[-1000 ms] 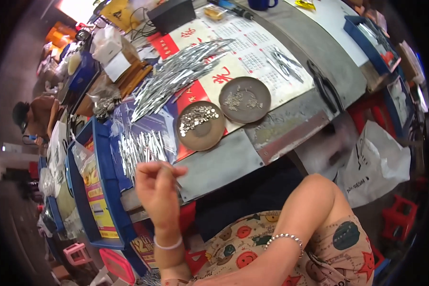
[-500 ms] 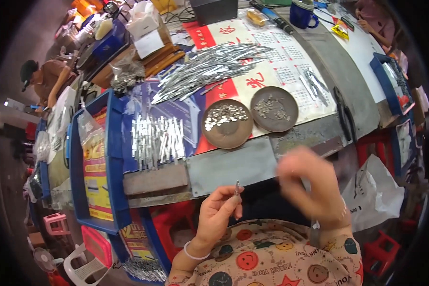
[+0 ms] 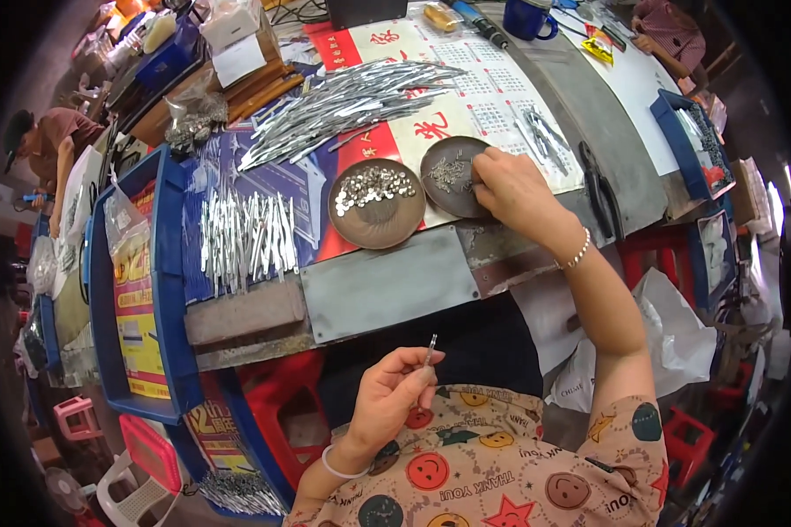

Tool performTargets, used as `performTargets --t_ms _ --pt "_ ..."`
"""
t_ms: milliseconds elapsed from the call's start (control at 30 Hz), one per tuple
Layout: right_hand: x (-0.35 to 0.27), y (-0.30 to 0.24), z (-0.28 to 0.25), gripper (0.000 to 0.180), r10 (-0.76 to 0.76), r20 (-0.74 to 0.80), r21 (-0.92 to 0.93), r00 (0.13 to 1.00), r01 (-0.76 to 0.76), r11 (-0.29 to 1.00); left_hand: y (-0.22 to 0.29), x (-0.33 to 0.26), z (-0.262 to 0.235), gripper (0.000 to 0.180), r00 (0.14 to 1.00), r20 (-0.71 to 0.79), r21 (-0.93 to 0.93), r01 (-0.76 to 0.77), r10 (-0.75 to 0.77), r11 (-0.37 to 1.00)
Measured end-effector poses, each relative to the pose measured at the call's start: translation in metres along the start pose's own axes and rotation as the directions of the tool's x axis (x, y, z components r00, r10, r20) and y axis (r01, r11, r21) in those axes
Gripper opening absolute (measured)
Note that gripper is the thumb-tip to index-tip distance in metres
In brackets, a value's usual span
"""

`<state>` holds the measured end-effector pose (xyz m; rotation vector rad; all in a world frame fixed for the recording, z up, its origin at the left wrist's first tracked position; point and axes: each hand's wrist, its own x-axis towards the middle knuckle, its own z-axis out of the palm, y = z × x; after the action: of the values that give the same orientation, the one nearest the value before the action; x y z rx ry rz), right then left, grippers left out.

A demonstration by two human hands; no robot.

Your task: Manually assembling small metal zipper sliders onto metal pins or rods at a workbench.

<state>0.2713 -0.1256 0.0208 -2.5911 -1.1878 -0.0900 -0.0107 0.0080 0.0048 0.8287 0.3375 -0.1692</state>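
Note:
My left hand is closed in a pinch around a thin silver metal piece, held upright in front of my body. My right hand reaches over the right edge of a round brown dish that holds tiny metal pins. Its fingers are pressed together inside the dish, and whatever lies between them is hidden. A second brown dish beside it, touching or nearly so, carries small shiny round pieces.
Long silver strips lie heaped at the back, with shorter strips at the left. Black-handled pliers lie right of my right forearm. A blue tray stands at the left edge. People work at the far left and far right.
My right hand has moved forward from near the table's front edge to the right dish. My left hand keeps its pinch on the metal piece. The whole view has shifted slightly.

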Motion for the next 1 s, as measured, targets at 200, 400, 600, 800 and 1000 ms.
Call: performTargets --t_ms 200,400,600,800,1000 --pt "0.012 0.011 0.003 0.012 -0.078 0.065 0.068 0.995 0.074 0.995 -0.002 -0.004 0.001 0.025 1.0 -0.012 -0.057 -0.004 0.003 0.998" --pt "0.011 0.006 -0.017 0.009 0.088 0.109 0.326 0.99 -0.12 0.938 -0.003 -0.004 -0.004 0.027 1.0 0.011 -0.113 0.025 -0.024 0.993" --pt "0.01 0.013 -0.012 0.011 0.128 0.056 0.474 0.99 -0.14 0.869 -0.001 -0.001 -0.002 0.027 0.999 0.016 -0.187 0.052 -0.05 0.981" --pt "0.01 0.007 -0.015 0.009 0.143 0.04 0.531 0.989 -0.142 0.835 -0.003 0.009 -0.001 0.024 0.995 0.08 -0.318 0.085 -0.063 0.944" --pt "0.009 0.009 -0.011 0.011 0.199 0.023 0.637 0.98 -0.168 0.752 -0.001 0.022 0.002 0.017 0.976 0.172 -0.51 0.203 -0.132 0.836"
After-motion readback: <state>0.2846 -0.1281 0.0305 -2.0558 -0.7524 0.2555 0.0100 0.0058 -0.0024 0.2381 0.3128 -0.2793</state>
